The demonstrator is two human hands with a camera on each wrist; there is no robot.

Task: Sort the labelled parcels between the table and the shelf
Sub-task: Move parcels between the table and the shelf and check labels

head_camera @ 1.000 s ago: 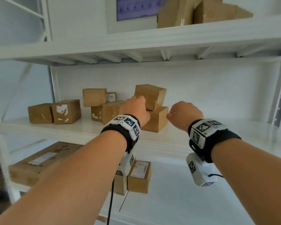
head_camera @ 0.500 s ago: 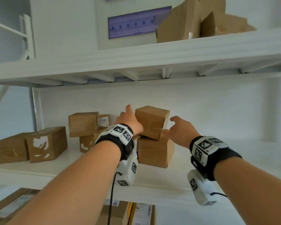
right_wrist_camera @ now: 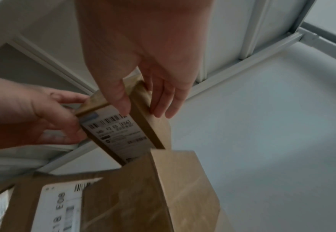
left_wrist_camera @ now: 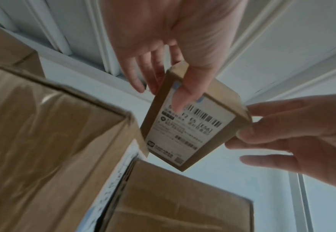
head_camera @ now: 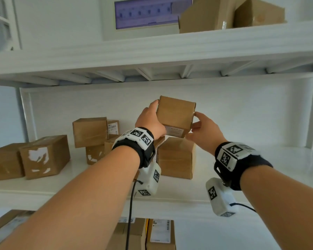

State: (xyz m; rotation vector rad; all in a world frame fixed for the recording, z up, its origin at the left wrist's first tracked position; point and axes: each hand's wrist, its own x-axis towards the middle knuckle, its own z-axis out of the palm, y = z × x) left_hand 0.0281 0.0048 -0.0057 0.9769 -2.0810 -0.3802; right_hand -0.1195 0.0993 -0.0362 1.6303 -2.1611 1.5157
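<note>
You had your left hand (head_camera: 150, 121) and right hand (head_camera: 203, 131) each pinching an opposite side of the small parcel (head_camera: 175, 116), lifted clear just above the larger box (head_camera: 176, 157) on the middle shelf (head_camera: 260, 165). To do this well, you probably needed a level, firm grip and the label (left_wrist_camera: 185, 125) turned toward you before moving off.
</note>
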